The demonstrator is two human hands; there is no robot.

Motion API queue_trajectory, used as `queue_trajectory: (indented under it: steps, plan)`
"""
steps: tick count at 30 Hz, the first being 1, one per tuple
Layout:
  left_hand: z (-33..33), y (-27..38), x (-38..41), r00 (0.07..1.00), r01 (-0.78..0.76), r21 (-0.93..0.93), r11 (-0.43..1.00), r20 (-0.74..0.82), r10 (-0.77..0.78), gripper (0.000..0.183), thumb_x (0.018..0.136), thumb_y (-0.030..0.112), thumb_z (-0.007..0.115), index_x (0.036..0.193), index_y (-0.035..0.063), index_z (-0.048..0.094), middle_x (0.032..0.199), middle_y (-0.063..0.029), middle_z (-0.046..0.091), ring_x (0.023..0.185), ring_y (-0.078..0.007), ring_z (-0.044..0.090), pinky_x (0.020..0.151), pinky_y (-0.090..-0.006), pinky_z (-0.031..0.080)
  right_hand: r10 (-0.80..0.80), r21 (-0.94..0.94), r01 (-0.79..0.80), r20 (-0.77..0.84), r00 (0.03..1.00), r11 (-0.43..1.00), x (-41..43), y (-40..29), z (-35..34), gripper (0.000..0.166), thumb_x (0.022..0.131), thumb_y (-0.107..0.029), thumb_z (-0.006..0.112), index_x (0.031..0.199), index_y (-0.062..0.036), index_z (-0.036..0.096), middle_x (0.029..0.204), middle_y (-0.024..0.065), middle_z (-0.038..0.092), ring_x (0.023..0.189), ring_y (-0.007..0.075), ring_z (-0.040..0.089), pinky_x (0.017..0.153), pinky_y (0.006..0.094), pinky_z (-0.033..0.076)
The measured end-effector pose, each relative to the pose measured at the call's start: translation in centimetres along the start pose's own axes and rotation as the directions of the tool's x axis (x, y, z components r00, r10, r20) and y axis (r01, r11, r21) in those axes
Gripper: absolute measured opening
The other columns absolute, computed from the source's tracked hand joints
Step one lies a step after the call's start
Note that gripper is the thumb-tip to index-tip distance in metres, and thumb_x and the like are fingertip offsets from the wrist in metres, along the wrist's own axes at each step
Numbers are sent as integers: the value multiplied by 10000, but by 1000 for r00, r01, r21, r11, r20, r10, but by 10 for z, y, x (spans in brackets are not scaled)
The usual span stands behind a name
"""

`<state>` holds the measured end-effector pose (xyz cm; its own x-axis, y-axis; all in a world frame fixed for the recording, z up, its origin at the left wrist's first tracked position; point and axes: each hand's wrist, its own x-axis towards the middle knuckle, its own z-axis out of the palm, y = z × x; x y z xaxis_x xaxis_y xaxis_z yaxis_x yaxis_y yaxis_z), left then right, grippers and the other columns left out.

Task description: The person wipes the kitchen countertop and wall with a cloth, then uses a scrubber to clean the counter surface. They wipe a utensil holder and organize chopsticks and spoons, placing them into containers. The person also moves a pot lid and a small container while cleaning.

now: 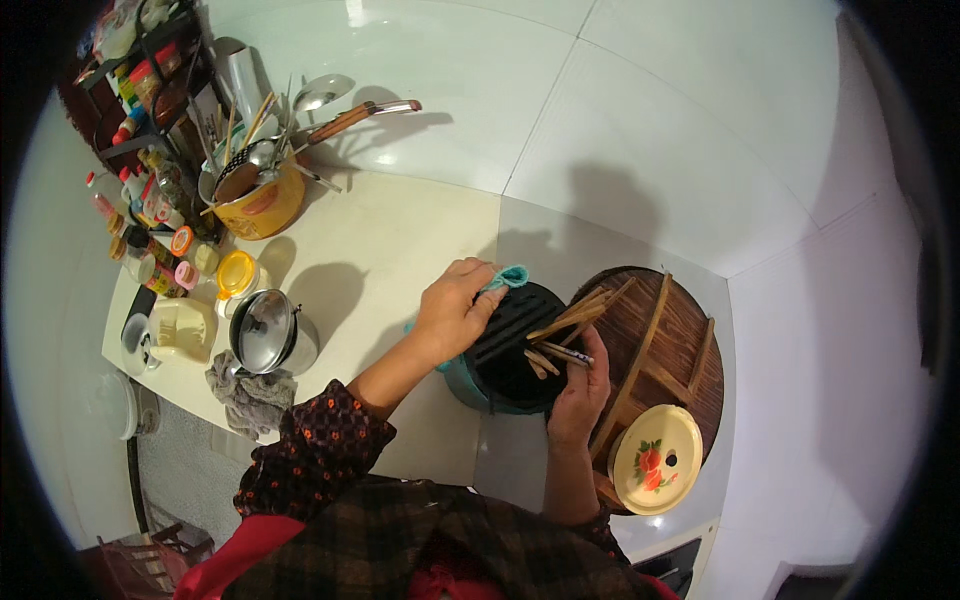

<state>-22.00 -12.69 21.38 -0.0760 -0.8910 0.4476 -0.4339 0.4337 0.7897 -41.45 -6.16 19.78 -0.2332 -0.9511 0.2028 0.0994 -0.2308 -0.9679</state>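
My left hand (455, 307) grips a folded turquoise cloth (510, 277) between thumb and fingers at the upper left rim of a round container. That container (461, 384) is turquoise outside and dark inside, with a black slotted piece (517, 315) over its upper part. Several wooden chopsticks (574, 315) spread over the container's right side, and a few shorter-looking ends (541, 363) show below them. My right hand (585, 386) is around the chopsticks at the right rim, its palm turned up; one stick there has a patterned end. Part of its grip is hidden.
Right of the container lies a round wooden lid (682, 345) with battens, bearing a cream enamel lid (646, 480) with flowers. Leftward stand a lidded metal pot (266, 334), a grey cloth (251, 397), jars (237, 276), bottles, and a yellow pot (266, 206) of utensils against the tiled wall.
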Motion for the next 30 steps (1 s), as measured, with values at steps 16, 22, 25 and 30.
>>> queue_trajectory:
  steps: [16, 22, 25, 30]
  plan:
    - [-9, 1, 0, 978, 194, 29, 981, 79, -196, 213, 931, 229, 569, 936, 22, 617, 873, -146, 596, 780, -333, 583, 694, -377, 462, 128, -731, 544, 638, 759, 412, 20, -95, -31, 275, 829, -253, 689, 1021, -57, 669, 838, 138, 639, 737, 340, 637, 634, 396, 499]
    - [-6, 3, -2, 981, 176, -27, 984, 90, -173, 172, 902, 185, 606, 983, 38, 643, 879, -136, 610, 775, -315, 591, 685, -370, 472, 236, -657, 575, 733, 638, 488, 36, -97, -37, 361, 799, -381, 731, 955, -62, 667, 847, 149, 652, 740, 338, 647, 615, 404, 493]
    - [-1, 4, -5, 993, 118, 10, 993, 25, -118, 164, 880, 160, 630, 1004, 55, 659, 878, -124, 616, 773, -301, 596, 685, -364, 480, 213, -631, 604, 756, 619, 486, 36, -97, -38, 339, 796, -359, 740, 929, -57, 665, 841, 148, 648, 731, 330, 645, 611, 385, 492]
    - [-2, 7, -10, 996, 81, 40, 996, 43, -83, 162, 860, 145, 648, 999, 63, 667, 902, -103, 633, 816, -293, 618, 712, -361, 494, 194, -671, 480, 674, 713, 565, 25, -91, -44, 248, 818, -242, 734, 934, -38, 653, 838, 127, 636, 705, 270, 643, 620, 336, 498]
